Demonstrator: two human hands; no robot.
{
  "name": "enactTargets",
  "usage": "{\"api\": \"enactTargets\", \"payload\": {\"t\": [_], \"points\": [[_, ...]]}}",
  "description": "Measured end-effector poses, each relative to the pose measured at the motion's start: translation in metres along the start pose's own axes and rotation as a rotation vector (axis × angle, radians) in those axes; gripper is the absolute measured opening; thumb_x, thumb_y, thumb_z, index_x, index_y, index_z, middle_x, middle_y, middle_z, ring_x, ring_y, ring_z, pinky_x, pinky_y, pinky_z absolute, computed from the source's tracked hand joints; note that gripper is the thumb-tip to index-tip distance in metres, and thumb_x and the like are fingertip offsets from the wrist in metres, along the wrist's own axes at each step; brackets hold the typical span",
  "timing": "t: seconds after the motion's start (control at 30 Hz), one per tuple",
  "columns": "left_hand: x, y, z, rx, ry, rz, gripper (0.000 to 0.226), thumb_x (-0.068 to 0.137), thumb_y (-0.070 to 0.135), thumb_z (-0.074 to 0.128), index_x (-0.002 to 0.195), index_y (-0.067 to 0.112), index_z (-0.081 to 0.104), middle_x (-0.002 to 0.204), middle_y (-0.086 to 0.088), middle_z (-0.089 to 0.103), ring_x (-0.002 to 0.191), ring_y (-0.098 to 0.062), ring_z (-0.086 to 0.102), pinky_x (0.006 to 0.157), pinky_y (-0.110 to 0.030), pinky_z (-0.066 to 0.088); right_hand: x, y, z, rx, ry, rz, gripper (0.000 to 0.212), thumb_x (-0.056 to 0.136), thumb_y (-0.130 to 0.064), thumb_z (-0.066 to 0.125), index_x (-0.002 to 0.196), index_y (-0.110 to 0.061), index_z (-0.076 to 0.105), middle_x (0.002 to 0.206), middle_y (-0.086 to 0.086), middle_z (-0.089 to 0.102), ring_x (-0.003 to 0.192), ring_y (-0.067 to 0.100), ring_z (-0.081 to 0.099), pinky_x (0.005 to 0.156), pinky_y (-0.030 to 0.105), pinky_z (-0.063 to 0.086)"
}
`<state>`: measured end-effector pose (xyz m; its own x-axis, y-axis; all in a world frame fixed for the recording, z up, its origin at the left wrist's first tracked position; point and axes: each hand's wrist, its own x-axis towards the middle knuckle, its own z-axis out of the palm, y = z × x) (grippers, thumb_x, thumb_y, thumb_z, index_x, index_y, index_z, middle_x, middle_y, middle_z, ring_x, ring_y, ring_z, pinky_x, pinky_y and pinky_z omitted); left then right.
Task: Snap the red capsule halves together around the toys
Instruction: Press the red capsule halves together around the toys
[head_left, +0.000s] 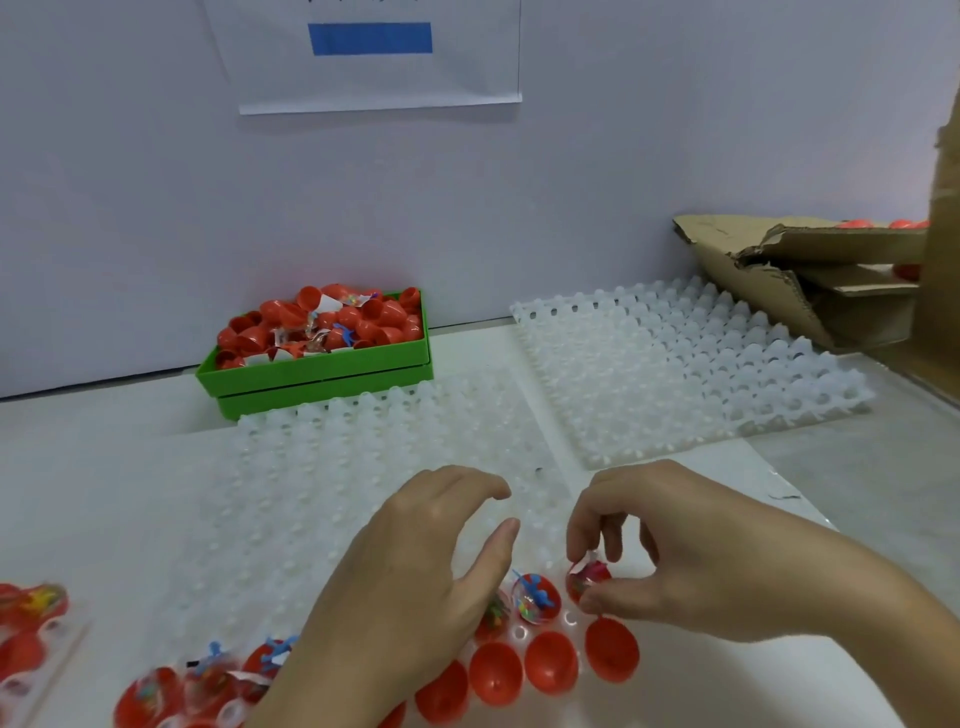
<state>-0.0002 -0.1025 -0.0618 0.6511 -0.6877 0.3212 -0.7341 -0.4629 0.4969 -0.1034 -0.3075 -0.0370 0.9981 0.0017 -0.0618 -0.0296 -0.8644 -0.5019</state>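
A white dimpled tray (322, 499) lies in front of me. Along its near edge sit empty red capsule halves (550, 662) and, behind them, halves filled with bagged toys (535, 597). My right hand (691, 551) pinches a toy-filled red half (587, 579) between thumb and fingers at the row's right end. My left hand (415, 587) hovers over the tray with relaxed, spread fingers and holds nothing; it hides part of the row. More filled halves (208, 680) stand at the lower left.
A green bin (322, 364) heaped with red halves and toy bags stands at the back against the wall. A second white tray (691, 374) lies at the right, with a torn cardboard box (810, 275) behind it. Further red pieces (31, 608) sit at the far left.
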Motion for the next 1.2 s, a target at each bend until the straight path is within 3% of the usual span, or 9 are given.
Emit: {"api": "enactTargets", "payload": {"t": [0.13,0.27,0.37,0.47,0.53,0.63,0.77,0.97,1.2], "points": [[0.000,0.002,-0.001,-0.006,-0.011,0.012,0.041,0.086,0.061,0.041,0.117,0.042,0.061,0.117,0.032,0.058,0.116,0.014,0.044,0.094,-0.012,0.043,0.001,-0.001,-0.001,0.063,0.054,-0.002,0.019,0.076,-0.052,0.072,0.091,-0.045,0.063,0.096,-0.031,0.060,0.079,-0.004,0.059,0.065,0.011,0.046],[-0.002,0.010,-0.001,-0.041,-0.014,0.019,0.040,0.085,0.062,0.044,0.117,0.044,0.059,0.114,0.034,0.057,0.116,0.015,0.044,0.095,-0.003,0.035,0.004,-0.005,-0.003,0.193,0.158,-0.050,0.011,0.076,-0.041,0.069,0.084,-0.034,0.069,0.083,-0.018,0.069,0.070,0.015,0.067,0.062,0.028,0.055],[-0.003,0.016,-0.003,-0.116,-0.026,0.051,0.037,0.083,0.050,0.049,0.120,0.053,0.048,0.111,0.031,0.057,0.116,0.010,0.048,0.091,-0.001,0.035,0.006,-0.010,-0.002,0.287,0.306,-0.072,0.005,0.077,-0.032,0.068,0.078,-0.029,0.071,0.077,-0.012,0.072,0.070,0.011,0.067,0.062,0.029,0.056],[-0.004,0.019,-0.004,-0.122,-0.100,0.091,0.062,0.077,0.038,0.056,0.124,0.065,0.026,0.119,0.036,0.048,0.118,0.003,0.045,0.086,-0.009,0.042,0.010,-0.015,0.003,0.388,0.437,-0.012,0.006,0.076,-0.031,0.069,0.074,-0.027,0.073,0.073,-0.010,0.073,0.069,0.010,0.069,0.064,0.030,0.056],[-0.003,0.021,-0.004,-0.093,-0.112,0.110,0.072,0.070,0.053,0.063,0.124,0.069,0.019,0.123,0.041,0.041,0.117,0.004,0.043,0.088,-0.011,0.040,0.012,-0.017,0.009,0.485,0.488,0.053,0.008,0.075,-0.032,0.070,0.073,-0.025,0.074,0.070,-0.009,0.073,0.067,0.010,0.069,0.065,0.030,0.057],[0.000,0.026,-0.001,-0.161,-0.013,0.116,0.056,0.070,0.062,0.066,0.115,0.066,0.033,0.118,0.036,0.049,0.109,0.006,0.050,0.084,-0.005,0.039,0.015,-0.023,0.020,0.564,0.526,0.094,0.008,0.074,-0.032,0.069,0.073,-0.025,0.074,0.070,-0.008,0.073,0.066,0.010,0.070,0.066,0.030,0.057],[0.001,0.025,0.001,-0.322,0.141,0.061,0.027,0.087,0.024,0.071,0.104,0.041,0.059,0.096,0.019,0.066,0.095,-0.005,0.065,0.079,-0.014,0.052,0.018,-0.031,0.026,0.631,0.574,0.015,0.010,0.080,-0.036,0.070,0.080,-0.027,0.074,0.079,-0.012,0.075,0.076,0.005,0.070,0.069,0.025,0.056],[0.003,0.020,-0.006,-0.651,0.129,-0.047,0.039,0.080,0.016,0.065,0.110,0.040,0.061,0.095,0.009,0.074,0.093,-0.015,0.071,0.084,-0.016,0.054,0.017,-0.029,0.022,0.736,0.554,-0.156,0.027,0.074,-0.034,0.074,0.100,-0.029,0.071,0.096,-0.010,0.075,0.095,0.009,0.072,0.077,0.027,0.058],[0.004,0.020,-0.007,-0.652,0.121,0.030,0.032,0.084,0.009,0.061,0.104,0.032,0.069,0.095,0.005,0.073,0.091,-0.021,0.070,0.084,-0.025,0.058,0.019,-0.025,0.023,0.699,0.641,-0.328,0.023,0.078,-0.022,0.077,0.100,-0.026,0.072,0.091,-0.002,0.075,0.087,0.022,0.074,0.074,0.036,0.059]]}}
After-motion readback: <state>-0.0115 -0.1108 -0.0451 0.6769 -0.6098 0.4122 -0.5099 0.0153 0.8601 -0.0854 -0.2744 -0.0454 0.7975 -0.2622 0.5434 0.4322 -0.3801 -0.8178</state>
